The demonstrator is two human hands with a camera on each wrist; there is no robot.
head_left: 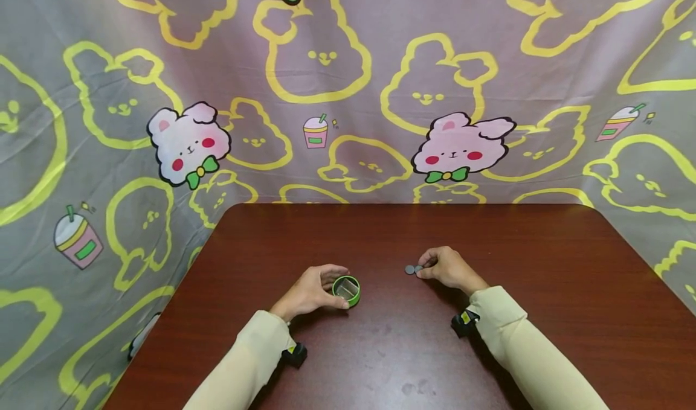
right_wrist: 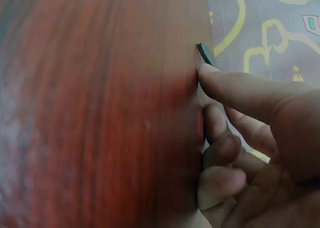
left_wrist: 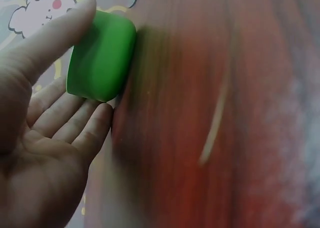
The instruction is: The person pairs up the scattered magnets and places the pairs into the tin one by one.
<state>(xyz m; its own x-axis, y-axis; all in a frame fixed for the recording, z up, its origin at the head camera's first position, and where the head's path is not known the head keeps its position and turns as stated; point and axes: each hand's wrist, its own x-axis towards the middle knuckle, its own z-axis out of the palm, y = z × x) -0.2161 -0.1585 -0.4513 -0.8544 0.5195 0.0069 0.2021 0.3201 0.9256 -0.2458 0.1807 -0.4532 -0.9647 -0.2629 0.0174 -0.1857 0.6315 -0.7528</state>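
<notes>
A round green container (head_left: 353,301) with a clear divided interior stands on the table near the middle. My left hand (head_left: 314,289) holds it from the left, thumb in front and fingers behind. In the left wrist view the green wall (left_wrist: 102,57) lies between thumb and fingers, which are only slightly bent. To the right, two flat grey discs (head_left: 410,270) lie side by side on the tabletop. My right hand (head_left: 447,269) pinches the nearer disc (head_left: 418,269) at its fingertips, partly covering it. One dark disc (right_wrist: 204,53) shows past the thumb in the right wrist view.
Both hands work above a reddish-brown wooden table (head_left: 380,361) with rounded far corners. A patterned cloth (head_left: 348,66) with cartoon animals hangs behind it and along the sides. A small black camera (head_left: 464,323) is strapped at the right wrist, another (head_left: 295,354) at the left.
</notes>
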